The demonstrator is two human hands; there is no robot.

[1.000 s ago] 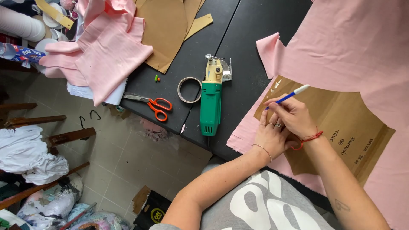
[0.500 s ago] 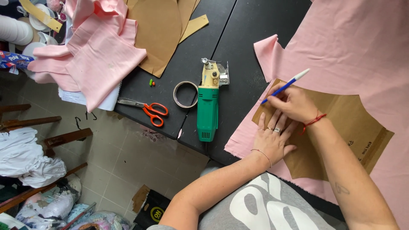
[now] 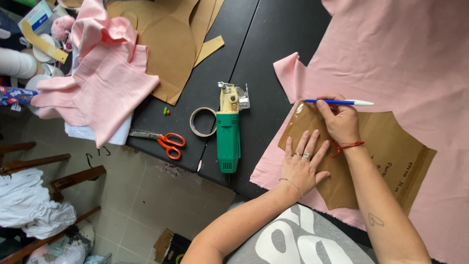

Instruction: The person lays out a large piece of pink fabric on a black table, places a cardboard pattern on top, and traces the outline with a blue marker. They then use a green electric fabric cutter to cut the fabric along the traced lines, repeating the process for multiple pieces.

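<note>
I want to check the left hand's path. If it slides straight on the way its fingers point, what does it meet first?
The left hand lies flat on the brown paper pattern, fingers pointing up the table. Straight on it would probably first meet the blue pen in the right hand.

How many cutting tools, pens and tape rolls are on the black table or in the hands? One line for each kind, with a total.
Cutting tools: 2, the orange scissors and the green electric cutter
Pens: 1, the blue pen in the right hand
Tape rolls: 1, the tape roll
Total: 4

Bare table [image 3: 273, 29] above green cutter [image 3: 228, 139], tape roll [image 3: 202, 121].
</note>
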